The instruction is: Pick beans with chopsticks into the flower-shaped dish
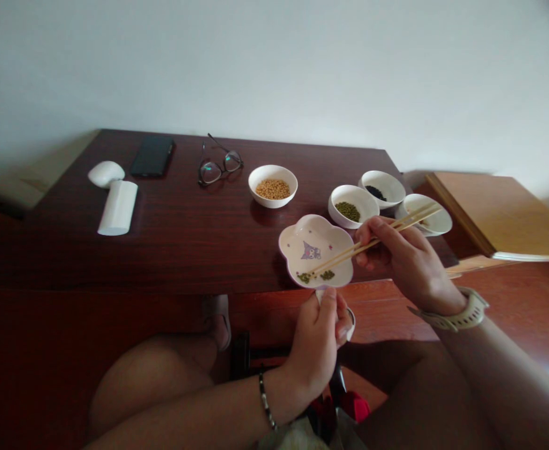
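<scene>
My right hand grips a pair of wooden chopsticks, their tips resting among several green beans at the near edge of a flower-shaped white dish. This dish has a purple cartoon figure printed inside and sits at the table's front edge. My left hand is just below the dish, fingers closed around a small white object that I cannot make out.
On the dark wooden table stand a bowl of yellow beans, a bowl of green beans, a bowl of black seeds and another white bowl. Glasses, a phone and a white device lie farther left. A lighter board is at right.
</scene>
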A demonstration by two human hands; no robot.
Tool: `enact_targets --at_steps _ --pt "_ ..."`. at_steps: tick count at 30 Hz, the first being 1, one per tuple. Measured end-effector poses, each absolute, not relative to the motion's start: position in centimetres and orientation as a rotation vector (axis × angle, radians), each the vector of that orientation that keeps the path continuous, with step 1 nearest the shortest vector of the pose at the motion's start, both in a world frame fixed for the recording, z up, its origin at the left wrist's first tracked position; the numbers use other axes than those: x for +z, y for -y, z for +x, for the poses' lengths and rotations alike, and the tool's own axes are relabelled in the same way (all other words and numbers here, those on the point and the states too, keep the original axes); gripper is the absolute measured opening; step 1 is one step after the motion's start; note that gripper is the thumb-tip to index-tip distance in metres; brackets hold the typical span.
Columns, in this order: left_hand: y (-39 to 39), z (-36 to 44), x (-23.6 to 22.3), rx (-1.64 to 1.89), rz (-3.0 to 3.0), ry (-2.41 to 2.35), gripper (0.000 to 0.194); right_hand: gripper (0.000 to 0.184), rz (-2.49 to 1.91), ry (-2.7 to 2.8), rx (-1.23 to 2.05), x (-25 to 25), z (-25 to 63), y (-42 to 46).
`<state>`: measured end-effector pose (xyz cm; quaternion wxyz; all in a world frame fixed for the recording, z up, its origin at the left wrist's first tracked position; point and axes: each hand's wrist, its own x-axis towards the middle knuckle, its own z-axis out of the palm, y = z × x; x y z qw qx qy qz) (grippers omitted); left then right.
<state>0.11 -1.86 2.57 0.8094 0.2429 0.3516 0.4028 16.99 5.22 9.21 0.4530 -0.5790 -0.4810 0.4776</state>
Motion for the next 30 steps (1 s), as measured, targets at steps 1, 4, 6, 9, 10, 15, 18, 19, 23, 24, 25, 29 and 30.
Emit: enact_targets --at_steps 1,4,6,9,10,15,18,19,23,24,25,29,30 --pt "1.85 0.11 2.57 0.862 0.517 -0.75 0.061 0.042 -1.436 1.179 1.18 9.25 16.94 -5.24" --pt "1.81 0.06 2.54 0.863 0.513 -0.747 0.061 0.041 -1.439 1.152 1.169 9.4 16.89 -5.29" --pt "1.77 -0.02 2.52 0.862 0.512 -0.746 0.06 0.039 -1.432 1.143 1.151 9.48 17.0 -5.31" --pt "1.71 -0.15 2.51 0.864 0.509 -0.744 0.059 0.038 -1.429 1.154 1.12 9.56 17.37 -5.29" --pt "1.7 -0.17 2.51 0.866 0.508 -0.744 0.059 0.038 -1.431 1.159 1.117 9.58 17.5 -5.28" --pt "1.72 -0.14 2.51 0.871 0.502 -0.738 0.059 0.039 -1.437 1.168 1.137 9.53 17.84 -5.23" --pt "1.73 -0.06 2.52 0.864 0.51 -0.744 0.059 0.039 -1.433 1.177 1.158 9.43 17.79 -5.23" --pt "1.73 -0.04 2.54 0.861 0.512 -0.749 0.059 0.039 -1.428 1.178 1.168 9.39 17.76 -5.23" --pt "1.74 0.01 2.67 0.856 0.518 -0.763 0.059 0.039 -1.408 1.17 1.213 9.24 17.67 -5.28" --pt "1.74 0.01 2.71 0.856 0.521 -0.765 0.059 0.039 -1.409 1.162 1.225 9.2 17.66 -5.3" --pt "1.75 0.01 2.75 0.854 0.523 -0.766 0.059 0.039 -1.413 1.15 1.235 9.16 17.64 -5.32" --pt "1.75 -0.02 2.87 0.855 0.523 -0.765 0.059 0.039 -1.415 1.113 1.255 9.06 17.59 -5.37" --pt "1.75 -0.02 2.88 0.855 0.522 -0.763 0.059 0.039 -1.412 1.114 1.255 9.05 17.58 -5.37"
